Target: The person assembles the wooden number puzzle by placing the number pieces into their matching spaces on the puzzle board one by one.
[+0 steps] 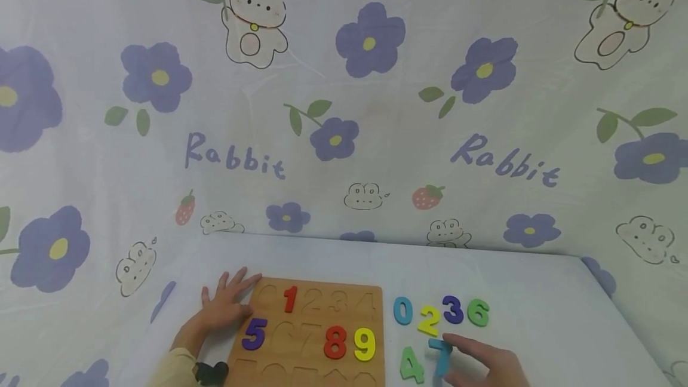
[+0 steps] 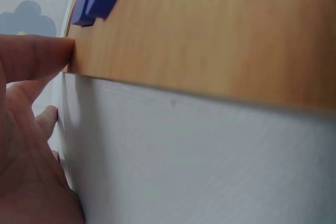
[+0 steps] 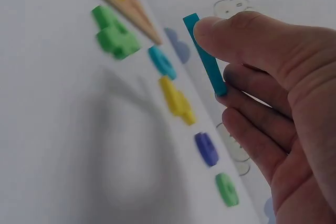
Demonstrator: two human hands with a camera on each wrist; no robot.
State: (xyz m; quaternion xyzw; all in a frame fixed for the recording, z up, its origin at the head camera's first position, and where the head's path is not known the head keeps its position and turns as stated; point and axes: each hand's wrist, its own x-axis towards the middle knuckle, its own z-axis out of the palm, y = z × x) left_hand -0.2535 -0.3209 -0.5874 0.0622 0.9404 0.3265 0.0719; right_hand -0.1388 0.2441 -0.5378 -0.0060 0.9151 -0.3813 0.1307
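My right hand [image 1: 486,364] pinches a blue number 7 [image 1: 443,360] between thumb and fingers, just right of the green number 4 [image 1: 411,368]. In the right wrist view the blue piece [image 3: 208,59] is seen edge-on, raised over the white table. Fingers spread, my left hand [image 1: 223,309] rests at the left edge of a wooden number puzzle board [image 1: 301,318], its thumb against the board's side. Seated on the board are a red 1 [image 1: 290,300], a purple 5 [image 1: 254,334], a red 8 [image 1: 335,343] and a yellow 9 [image 1: 365,345].
Right of the board lie a blue 0 [image 1: 396,310], yellow 2 [image 1: 430,322], purple 3 [image 1: 458,310] and green 6 [image 1: 472,313] on the white table [image 1: 564,327]. A printed cloth [image 1: 376,100] with flowers and rabbits hangs behind. The board's lower part runs out of view.
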